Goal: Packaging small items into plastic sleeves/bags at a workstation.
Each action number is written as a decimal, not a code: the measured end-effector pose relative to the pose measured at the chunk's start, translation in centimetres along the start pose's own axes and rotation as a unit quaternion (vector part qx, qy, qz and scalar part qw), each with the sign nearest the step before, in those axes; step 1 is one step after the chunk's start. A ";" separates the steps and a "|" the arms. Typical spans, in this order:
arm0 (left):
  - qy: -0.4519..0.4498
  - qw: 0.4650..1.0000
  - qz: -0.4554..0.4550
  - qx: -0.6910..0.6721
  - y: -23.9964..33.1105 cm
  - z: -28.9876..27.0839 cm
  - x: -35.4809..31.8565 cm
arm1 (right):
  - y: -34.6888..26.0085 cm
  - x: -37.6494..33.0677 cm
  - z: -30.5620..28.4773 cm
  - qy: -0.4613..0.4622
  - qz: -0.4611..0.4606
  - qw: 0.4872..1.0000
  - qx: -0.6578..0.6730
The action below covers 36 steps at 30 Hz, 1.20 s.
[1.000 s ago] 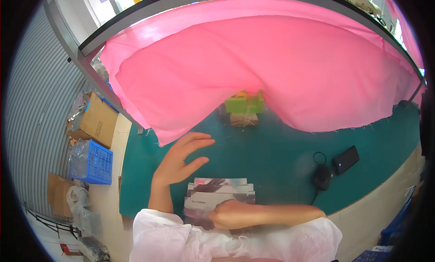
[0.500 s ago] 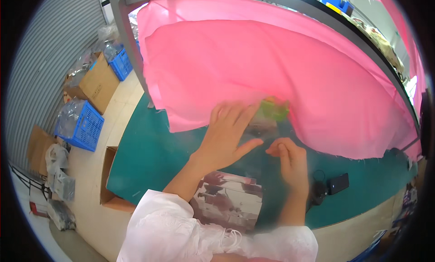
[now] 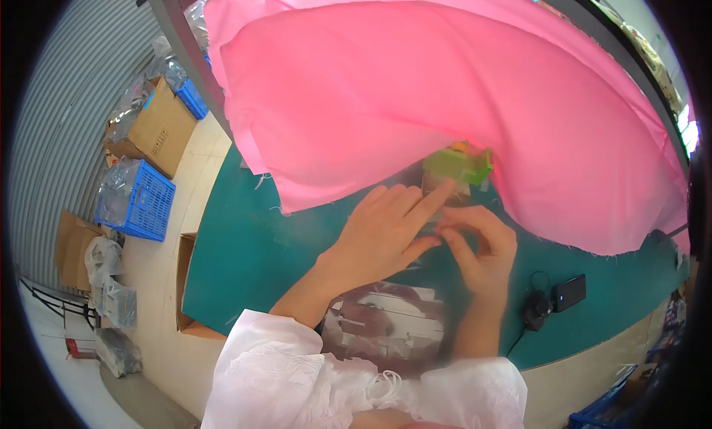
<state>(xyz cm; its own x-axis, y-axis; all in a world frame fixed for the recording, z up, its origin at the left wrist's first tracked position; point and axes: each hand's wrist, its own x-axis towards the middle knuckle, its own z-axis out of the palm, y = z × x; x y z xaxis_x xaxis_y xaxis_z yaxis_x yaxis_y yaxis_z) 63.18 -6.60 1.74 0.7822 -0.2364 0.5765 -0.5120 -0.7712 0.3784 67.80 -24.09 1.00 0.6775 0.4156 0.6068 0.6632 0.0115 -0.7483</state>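
Observation:
My left hand [image 3: 389,229] is held palm down over the green table, its fingers stretched out and the thumb apart. Its fingertips come close to a bright green plastic object [image 3: 456,164] with some orange on top, which stands at the edge of the pink cloth. Just right of it, my right hand [image 3: 482,243] pinches with thumb and forefinger near my left fingers; what lies in the pinch is too small to make out. Below my left wrist lies a flat, glossy packet or sheet [image 3: 386,325] with brown and white shapes.
Pink cloth [image 3: 356,80] hangs from a grey frame [image 3: 182,47] onto the green table [image 3: 245,258]. At right are a black box-shaped device [image 3: 569,292] and a black plug adapter [image 3: 535,310]. Blue crates [image 3: 148,203] and a cardboard box [image 3: 159,129] stand left on the floor.
My right hand has moved up toward my left fingers, its thumb and forefinger reaching out in a pinch. My left hand has shifted slightly right. The whole view has shifted a little.

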 end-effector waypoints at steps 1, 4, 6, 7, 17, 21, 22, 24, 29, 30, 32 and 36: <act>-0.002 1.000 -0.004 -0.004 0.0 0.0 0.2 | -0.1 0.2 -0.2 -0.002 0.005 1.000 0.000; -0.008 1.000 -0.014 0.023 0.5 -0.2 0.1 | -1.1 0.2 -0.1 0.008 -0.025 0.998 -0.050; 0.013 1.000 -0.014 0.014 0.8 0.1 -0.1 | -1.3 0.2 0.1 0.030 -0.085 0.983 -0.161; 0.012 1.000 -0.014 0.014 0.7 0.1 -0.3 | -1.2 0.2 0.0 0.030 -0.083 0.983 -0.161; -0.050 0.999 -0.009 0.000 1.8 -0.7 -1.1 | -0.6 -0.5 -0.3 0.028 -0.156 0.967 -0.199; -0.088 0.996 -0.007 0.008 1.8 -1.0 -1.0 | -0.7 -0.6 -0.2 0.039 -0.127 0.974 -0.183; -0.088 0.996 -0.006 0.006 1.8 -0.9 -1.0 | -0.8 -0.7 -0.2 0.039 -0.126 0.974 -0.185; -0.084 0.996 -0.006 0.016 1.7 -1.0 -1.0 | -0.7 -0.6 -0.1 0.030 -0.126 0.974 -0.187; -0.018 1.000 -0.003 -0.009 1.9 -0.8 -0.9 | -0.8 -0.6 -0.3 0.035 -0.134 0.973 -0.187; -0.005 1.000 -0.003 -0.010 1.8 -0.8 -1.0 | -0.8 -0.6 -0.3 0.037 -0.138 0.972 -0.188; -0.007 1.000 0.001 0.002 1.9 -0.7 -0.9 | -1.0 -0.9 -0.3 0.034 -0.125 0.972 -0.197; -0.036 0.999 0.024 -0.003 1.4 -0.3 -1.2 | -1.0 -0.9 -0.2 0.027 -0.131 0.968 -0.214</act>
<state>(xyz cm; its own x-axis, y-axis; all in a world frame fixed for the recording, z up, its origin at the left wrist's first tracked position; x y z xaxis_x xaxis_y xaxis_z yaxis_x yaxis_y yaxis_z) 61.41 -7.18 1.79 0.7800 -0.3144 0.5411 -0.5515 -0.7540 0.3569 66.60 -24.70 1.25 0.4756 0.4022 0.7823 0.8779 -0.2725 -0.3937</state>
